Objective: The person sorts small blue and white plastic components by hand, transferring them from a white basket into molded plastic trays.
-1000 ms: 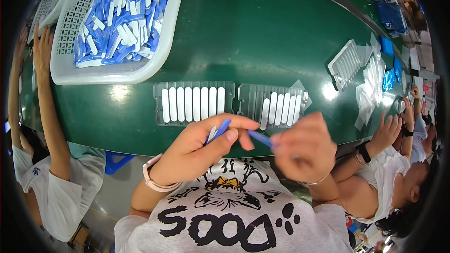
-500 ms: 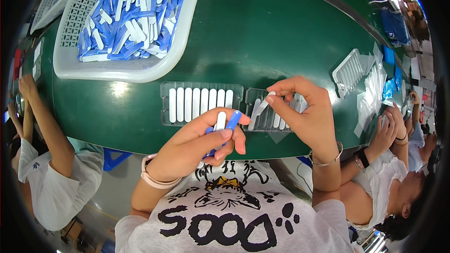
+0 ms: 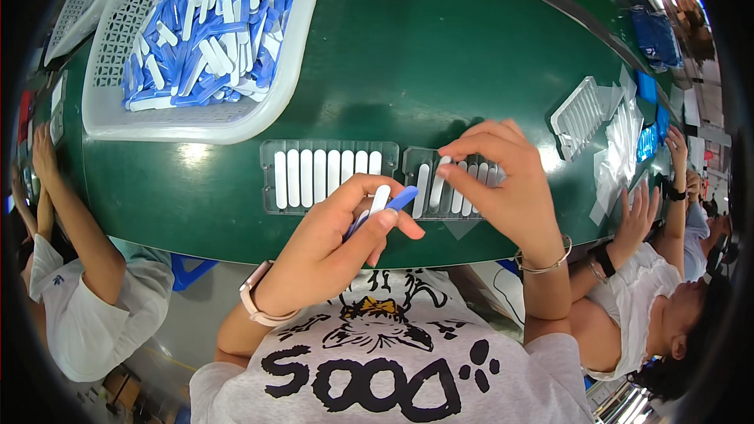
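Observation:
My left hand [image 3: 334,228] is closed around several flat, round-ended sticks. A white stick [image 3: 380,199] and a blue stick [image 3: 403,199] poke out past its thumb and fingers. Between thumb and fingertips, my right hand [image 3: 503,180] pinches a white stick [image 3: 438,187], slightly tilted, over the slots of the right clear plastic tray [image 3: 408,159]. Another white stick [image 3: 422,184] lies in that tray's left end, with several more to the right, partly hidden by my hand. Beside it, the left clear tray [image 3: 268,177] holds a row of white sticks [image 3: 307,179].
A white plastic basket [image 3: 188,132] full of blue and white sticks [image 3: 212,39] stands at the far left on the green table [image 3: 408,55]. A clear tray [image 3: 577,118] and plastic film [image 3: 620,145] lie at the right. People work on both sides.
My right hand has moved slightly left, and its white stick now stands more upright over the slots. The stick at the tray's left end sits straighter. In my left hand the sticks have tilted rightward.

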A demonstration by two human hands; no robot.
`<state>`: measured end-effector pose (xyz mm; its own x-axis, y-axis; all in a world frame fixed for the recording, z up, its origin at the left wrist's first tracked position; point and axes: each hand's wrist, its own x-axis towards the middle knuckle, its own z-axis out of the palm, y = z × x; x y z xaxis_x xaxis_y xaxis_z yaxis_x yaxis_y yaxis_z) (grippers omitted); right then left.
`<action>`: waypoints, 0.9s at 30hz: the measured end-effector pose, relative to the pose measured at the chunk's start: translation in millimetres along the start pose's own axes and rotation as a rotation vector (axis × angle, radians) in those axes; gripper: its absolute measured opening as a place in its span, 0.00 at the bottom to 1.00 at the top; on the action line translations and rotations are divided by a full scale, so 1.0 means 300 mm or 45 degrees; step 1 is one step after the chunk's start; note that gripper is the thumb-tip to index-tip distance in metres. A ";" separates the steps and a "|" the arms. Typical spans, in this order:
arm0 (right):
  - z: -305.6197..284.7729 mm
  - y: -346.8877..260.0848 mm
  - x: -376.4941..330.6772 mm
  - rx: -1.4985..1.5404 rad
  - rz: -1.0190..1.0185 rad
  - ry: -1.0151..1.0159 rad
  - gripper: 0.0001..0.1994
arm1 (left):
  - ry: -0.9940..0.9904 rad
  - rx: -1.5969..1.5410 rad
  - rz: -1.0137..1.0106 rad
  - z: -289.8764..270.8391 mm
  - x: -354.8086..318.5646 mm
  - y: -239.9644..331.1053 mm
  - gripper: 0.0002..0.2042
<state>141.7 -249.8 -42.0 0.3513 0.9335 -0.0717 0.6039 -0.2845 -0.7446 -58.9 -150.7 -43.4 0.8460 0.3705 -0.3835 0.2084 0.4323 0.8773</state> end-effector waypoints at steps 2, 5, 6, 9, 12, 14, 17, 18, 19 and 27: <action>0.002 -0.005 -0.005 -0.137 -0.136 0.029 0.08 | -0.003 0.030 -0.097 0.002 0.005 0.008 0.08; 0.003 -0.037 -0.008 -0.248 -0.029 0.090 0.11 | 0.015 0.071 -0.087 -0.009 -0.005 -0.007 0.07; 0.005 -0.033 -0.003 -0.220 -0.100 0.089 0.12 | 0.014 0.073 -0.085 -0.009 -0.005 -0.006 0.07; -0.004 -0.050 -0.017 0.190 -0.089 -0.085 0.13 | -0.004 0.059 -0.125 -0.006 -0.005 0.000 0.07; -0.001 -0.067 -0.036 0.678 -0.028 -0.266 0.11 | -0.045 0.048 -0.094 0.003 0.005 0.003 0.09; -0.002 -0.071 -0.038 0.581 -0.091 -0.287 0.11 | -0.169 -0.124 -0.160 0.002 0.012 0.003 0.12; -0.019 -0.031 -0.038 0.666 -0.223 -0.260 0.08 | -0.422 -0.249 -0.340 -0.001 0.023 0.044 0.14; -0.027 -0.029 -0.034 0.665 -0.231 -0.244 0.08 | -0.429 -0.234 -0.335 0.003 0.027 0.050 0.14; -0.037 -0.030 -0.030 0.601 -0.247 -0.177 0.05 | -0.357 -0.175 -0.307 0.015 0.025 0.056 0.15; -0.107 0.059 0.039 -0.034 -0.196 -0.156 0.06 | -0.107 1.655 0.681 0.023 0.036 0.007 0.19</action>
<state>179.5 -250.8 -34.7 0.1650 0.9855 -0.0397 0.6632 -0.1407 -0.7351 -45.8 -151.5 -43.7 0.9828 0.1764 0.0537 0.1160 -0.8180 0.5634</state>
